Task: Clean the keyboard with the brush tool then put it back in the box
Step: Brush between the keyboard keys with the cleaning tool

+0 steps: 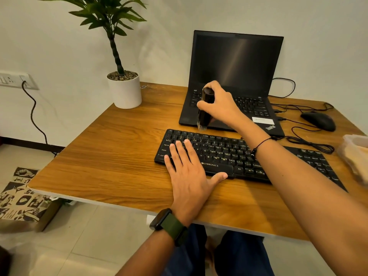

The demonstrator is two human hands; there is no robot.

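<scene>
A black keyboard lies on the wooden desk in front of me. My left hand rests flat on its left end, fingers straight over the keys. My right hand grips a black cylindrical brush tool, held upright with its short bristles pointing down, just above the keyboard's top-left edge. A translucent plastic box sits at the right edge of the desk, partly out of frame.
An open black laptop stands behind the keyboard. A black mouse with looped cables lies at the right. A potted plant in a white pot stands at the desk's back left corner. A patterned cardboard box sits on the floor.
</scene>
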